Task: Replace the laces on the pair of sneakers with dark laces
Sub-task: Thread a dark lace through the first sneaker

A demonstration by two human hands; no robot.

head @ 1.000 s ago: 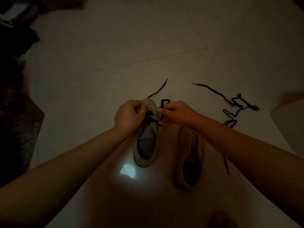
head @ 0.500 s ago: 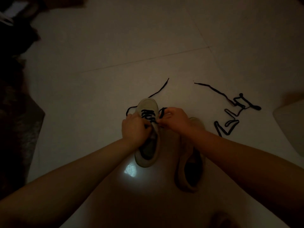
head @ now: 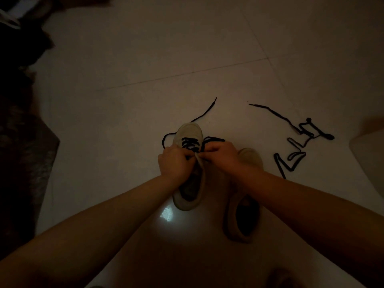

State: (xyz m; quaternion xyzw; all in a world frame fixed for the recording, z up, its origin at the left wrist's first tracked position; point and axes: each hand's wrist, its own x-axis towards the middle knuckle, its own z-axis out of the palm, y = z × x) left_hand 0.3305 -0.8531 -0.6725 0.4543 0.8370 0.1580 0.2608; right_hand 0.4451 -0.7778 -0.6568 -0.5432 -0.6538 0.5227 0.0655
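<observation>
Two pale sneakers lie on the dim tiled floor, toes pointing away from me. The left sneaker has a dark lace threaded across its front eyelets; loose ends of that lace trail off to the far side and to the left. My left hand and my right hand meet over its tongue, fingers curled, each pinching the dark lace. The right sneaker lies beside it, partly under my right forearm, with no lace showing. A second dark lace lies loose in zigzags on the floor to the right.
A dark rug or cloth runs along the left edge. Dark clutter fills the top left corner. A pale object juts in at the right edge. A bright light reflection shines on the floor near the left sneaker's heel.
Both hands have drawn back toward me from the toe to the middle of the left sneaker, uncovering the laced front eyelets. A loose lace loop now shows left of the shoe.
</observation>
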